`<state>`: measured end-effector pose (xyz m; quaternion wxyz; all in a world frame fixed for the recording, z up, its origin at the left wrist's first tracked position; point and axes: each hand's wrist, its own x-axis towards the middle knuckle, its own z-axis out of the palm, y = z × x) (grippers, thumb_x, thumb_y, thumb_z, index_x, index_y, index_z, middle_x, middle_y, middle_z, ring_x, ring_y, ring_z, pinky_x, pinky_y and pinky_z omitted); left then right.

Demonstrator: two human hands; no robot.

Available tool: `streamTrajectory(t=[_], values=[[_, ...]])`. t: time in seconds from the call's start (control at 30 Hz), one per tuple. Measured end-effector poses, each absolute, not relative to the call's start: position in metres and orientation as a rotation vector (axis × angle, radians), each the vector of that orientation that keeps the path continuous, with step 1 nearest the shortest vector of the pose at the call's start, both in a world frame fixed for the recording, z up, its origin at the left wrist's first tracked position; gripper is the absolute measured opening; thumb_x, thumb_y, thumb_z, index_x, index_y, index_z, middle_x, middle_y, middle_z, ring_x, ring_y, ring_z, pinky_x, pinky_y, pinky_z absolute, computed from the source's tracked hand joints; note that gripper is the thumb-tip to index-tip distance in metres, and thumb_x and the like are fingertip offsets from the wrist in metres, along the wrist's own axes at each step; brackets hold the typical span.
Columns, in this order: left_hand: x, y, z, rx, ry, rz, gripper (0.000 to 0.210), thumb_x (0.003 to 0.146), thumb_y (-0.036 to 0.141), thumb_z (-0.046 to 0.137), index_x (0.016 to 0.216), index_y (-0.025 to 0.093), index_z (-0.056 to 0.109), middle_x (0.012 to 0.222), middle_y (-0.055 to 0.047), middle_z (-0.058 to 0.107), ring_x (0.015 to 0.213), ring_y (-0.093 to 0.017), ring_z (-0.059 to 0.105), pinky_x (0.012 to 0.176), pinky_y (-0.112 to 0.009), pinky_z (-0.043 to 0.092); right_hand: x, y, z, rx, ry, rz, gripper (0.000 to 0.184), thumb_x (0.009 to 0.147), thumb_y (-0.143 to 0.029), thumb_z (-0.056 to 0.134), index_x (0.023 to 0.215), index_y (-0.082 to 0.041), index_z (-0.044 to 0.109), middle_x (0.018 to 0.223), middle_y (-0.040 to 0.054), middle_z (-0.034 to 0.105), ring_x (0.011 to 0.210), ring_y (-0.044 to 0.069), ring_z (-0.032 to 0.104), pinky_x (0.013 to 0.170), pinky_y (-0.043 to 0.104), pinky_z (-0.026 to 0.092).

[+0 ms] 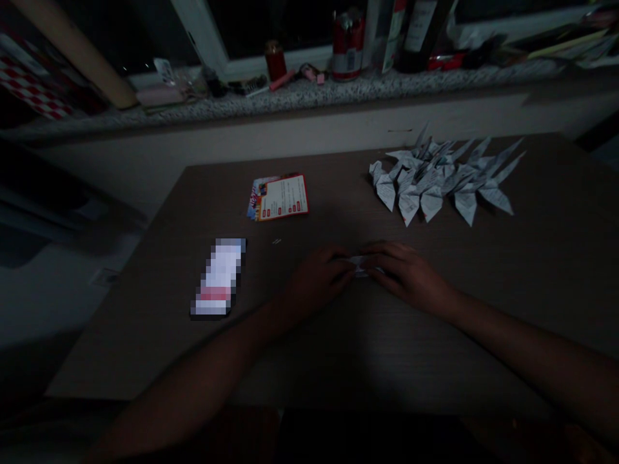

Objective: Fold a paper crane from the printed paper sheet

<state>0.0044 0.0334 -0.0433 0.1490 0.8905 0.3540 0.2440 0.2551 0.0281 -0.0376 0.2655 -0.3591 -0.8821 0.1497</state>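
Note:
A small piece of folded white paper (359, 263) lies on the table between my two hands, mostly covered by fingers. My left hand (325, 274) grips its left end, fingers bent and pressed on it. From the other side, my right hand (399, 267) holds the right end under its fingertips. The paper's full shape is hidden, and the light is dim. Beyond my right hand stands a cluster of folded paper cranes (435, 177) made of printed paper, with pointed wings and tails.
A phone (220, 277) with a lit, blurred screen lies to the left. Behind it is a stack of printed cards (281, 196). The brown table (309, 361) meets a wall below a granite sill (300, 96), which bears a red can (348, 48), bottles and small clutter.

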Motion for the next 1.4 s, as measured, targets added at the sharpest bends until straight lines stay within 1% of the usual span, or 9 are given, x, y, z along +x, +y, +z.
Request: streamTrajectory(t=[0.23, 0.47, 0.63, 0.73, 0.83, 0.9, 1.13, 1.23, 1.4], values=[[0.007, 0.032, -0.038, 2.515, 1.016, 0.739, 0.015, 0.101, 0.023, 0.061, 0.110, 0.017, 0.071, 0.117, -0.008, 0.067, 0.109, -0.021, 0.065, 0.096, -0.037, 0.055, 0.253, 0.028, -0.036, -0.928, -2.328, 0.441, 0.016, 0.102, -0.024, 0.058, 0.115, -0.023, 0.067, 0.117, 0.0105, 0.072, 0.111, 0.027, 0.067, 0.094, 0.046, 0.055], [0.005, 0.032, -0.035, 2.426, 1.095, 0.635, 0.023, 0.100, 0.026, 0.065, 0.123, 0.020, 0.067, 0.116, -0.006, 0.069, 0.110, -0.021, 0.065, 0.097, -0.036, 0.053, 0.249, 0.027, -0.033, -0.925, -2.251, 0.532, 0.012, 0.102, -0.020, 0.059, 0.112, -0.022, 0.064, 0.109, 0.0099, 0.072, 0.104, 0.026, 0.068, 0.090, 0.043, 0.056], [0.007, 0.032, -0.031, 2.359, 1.118, 0.610, 0.015, 0.102, 0.025, 0.061, 0.112, 0.019, 0.071, 0.107, -0.005, 0.071, 0.103, -0.020, 0.067, 0.092, -0.034, 0.052, 0.246, 0.025, -0.032, -0.958, -2.211, 0.578, 0.015, 0.102, -0.018, 0.057, 0.113, -0.023, 0.065, 0.107, 0.0089, 0.072, 0.102, 0.024, 0.070, 0.088, 0.040, 0.056], [0.009, 0.030, -0.028, 2.308, 1.117, 0.647, 0.012, 0.101, 0.024, 0.063, 0.108, 0.019, 0.072, 0.105, -0.004, 0.071, 0.100, -0.019, 0.068, 0.091, -0.032, 0.052, 0.244, 0.025, -0.032, -0.971, -2.202, 0.602, 0.015, 0.100, -0.022, 0.062, 0.114, -0.023, 0.067, 0.108, 0.0094, 0.072, 0.101, 0.025, 0.070, 0.087, 0.039, 0.056], [0.010, 0.029, -0.025, 2.270, 1.082, 0.679, 0.012, 0.101, 0.023, 0.064, 0.106, 0.019, 0.073, 0.104, -0.004, 0.072, 0.099, -0.018, 0.069, 0.090, -0.031, 0.052, 0.243, 0.024, -0.033, -0.980, -2.211, 0.602, 0.011, 0.098, -0.025, 0.066, 0.107, -0.022, 0.071, 0.102, 0.0094, 0.071, 0.096, 0.025, 0.070, 0.083, 0.038, 0.056], [0.011, 0.028, -0.023, 2.248, 1.078, 0.681, 0.012, 0.100, 0.024, 0.065, 0.106, 0.019, 0.074, 0.103, -0.004, 0.072, 0.099, -0.019, 0.069, 0.089, -0.031, 0.052, 0.243, 0.024, -0.032, -0.990, -2.209, 0.610, 0.009, 0.098, -0.024, 0.065, 0.104, -0.021, 0.072, 0.099, 0.0090, 0.071, 0.094, 0.025, 0.070, 0.082, 0.038, 0.055], [0.000, 0.029, -0.016, 2.097, 1.179, 0.726, 0.015, 0.098, 0.030, 0.068, 0.108, 0.021, 0.074, 0.107, -0.002, 0.072, 0.101, -0.019, 0.068, 0.093, -0.033, 0.052, 0.252, 0.026, -0.025, -1.052, -2.151, 0.681, 0.008, 0.098, -0.024, 0.065, 0.098, -0.021, 0.072, 0.094, 0.0060, 0.072, 0.088, 0.021, 0.070, 0.077, 0.033, 0.054], [-0.007, 0.032, -0.014, 2.042, 1.256, 0.784, 0.014, 0.095, 0.030, 0.071, 0.104, 0.020, 0.075, 0.108, -0.004, 0.070, 0.101, -0.019, 0.067, 0.089, -0.031, 0.052, 0.257, 0.028, -0.023, -1.072, -2.125, 0.703, 0.008, 0.098, -0.025, 0.065, 0.098, -0.022, 0.073, 0.093, 0.0052, 0.073, 0.087, 0.021, 0.070, 0.078, 0.033, 0.055], [-0.011, 0.034, -0.015, 1.960, 1.251, 0.798, 0.010, 0.094, 0.029, 0.072, 0.095, 0.020, 0.075, 0.101, -0.003, 0.068, 0.094, -0.018, 0.065, 0.083, -0.031, 0.052, 0.261, 0.029, -0.021, -1.086, -2.112, 0.671, 0.007, 0.097, -0.025, 0.067, 0.096, -0.022, 0.073, 0.091, 0.0045, 0.073, 0.085, 0.020, 0.071, 0.077, 0.033, 0.055]])
